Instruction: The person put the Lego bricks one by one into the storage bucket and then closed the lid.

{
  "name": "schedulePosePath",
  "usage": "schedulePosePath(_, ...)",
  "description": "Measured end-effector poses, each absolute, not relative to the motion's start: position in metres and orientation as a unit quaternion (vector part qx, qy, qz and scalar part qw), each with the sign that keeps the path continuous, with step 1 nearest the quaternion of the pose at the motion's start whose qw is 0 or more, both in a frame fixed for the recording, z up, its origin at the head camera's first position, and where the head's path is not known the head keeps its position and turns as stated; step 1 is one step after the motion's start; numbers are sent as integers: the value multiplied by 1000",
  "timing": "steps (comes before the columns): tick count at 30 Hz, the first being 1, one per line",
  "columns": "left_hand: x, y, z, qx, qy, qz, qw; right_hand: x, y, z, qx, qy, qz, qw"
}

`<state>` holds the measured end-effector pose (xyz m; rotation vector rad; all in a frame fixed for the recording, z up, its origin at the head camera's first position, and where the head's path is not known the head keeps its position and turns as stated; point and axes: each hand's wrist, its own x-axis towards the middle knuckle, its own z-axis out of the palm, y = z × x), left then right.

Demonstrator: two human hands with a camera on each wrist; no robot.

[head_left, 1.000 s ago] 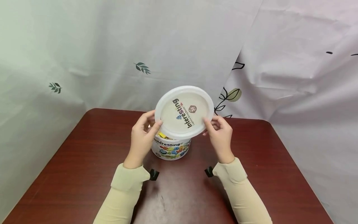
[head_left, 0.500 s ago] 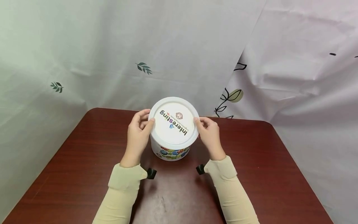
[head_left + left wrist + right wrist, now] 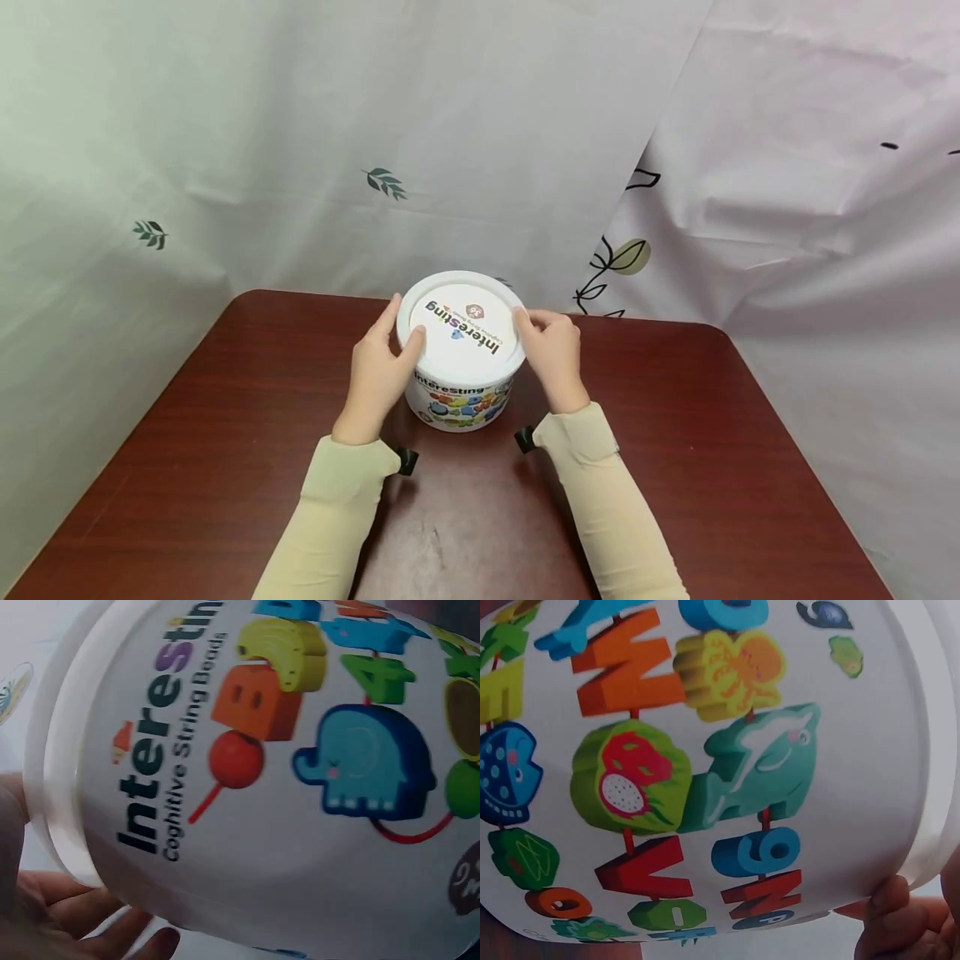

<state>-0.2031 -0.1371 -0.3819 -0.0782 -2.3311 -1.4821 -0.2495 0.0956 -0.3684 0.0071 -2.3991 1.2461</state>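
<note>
A white round tub (image 3: 459, 408) printed with colourful string beads stands on the table, with its white lid (image 3: 465, 329) sitting on top. My left hand (image 3: 373, 367) is at the lid's left side, thumb on the top near the rim. In the left wrist view its fingers (image 3: 112, 930) stretch loosely along the tub below the rim. On the other side my right hand (image 3: 553, 354) pinches the lid's edge, thumb on top. The right wrist view shows its curled fingers (image 3: 900, 922) just under the rim. The tub's contents are hidden.
The dark red wooden table (image 3: 675, 467) spreads around the tub. Behind it hangs a pale curtain (image 3: 480, 125) with leaf prints. Below the cuffs, black wrist mounts (image 3: 407, 461) stick out inward from the sleeves (image 3: 330, 517).
The lid, tilted above the tub with yellow pieces showing below, has come down and left onto the tub. Both hands moved with it, and the left fingers have straightened.
</note>
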Motion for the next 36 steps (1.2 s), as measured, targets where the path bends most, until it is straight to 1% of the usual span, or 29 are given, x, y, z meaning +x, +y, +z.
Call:
schedulePosePath(4,-206,-136,-386,-28,-844,-516,140,-254,93,-369,-9,-884,423,197)
schedulePosePath(7,-208,-136,-389,-27,-841,-524,129,-256,93,-371,-14,-898,402,179)
schedulePosePath(11,-210,-135,-393,-39,-829,-542,136,-257,94,-373,7,-901,394,181)
schedulePosePath(15,-214,-135,-397,-63,-827,-538,149,-264,97,-375,91,-899,388,182)
schedulePosePath(18,-216,-136,-399,-80,-832,-528,150,-269,101,-375,158,-896,385,158)
schedulePosePath(20,-217,-138,-401,-85,-840,-514,153,-272,103,-375,186,-897,376,140)
schedulePosePath(29,-219,-146,-400,-88,-877,-444,160,-276,109,-361,238,-926,273,102)
schedulePosePath(36,-219,-149,-402,-86,-878,-441,167,-275,105,-358,239,-935,249,80)
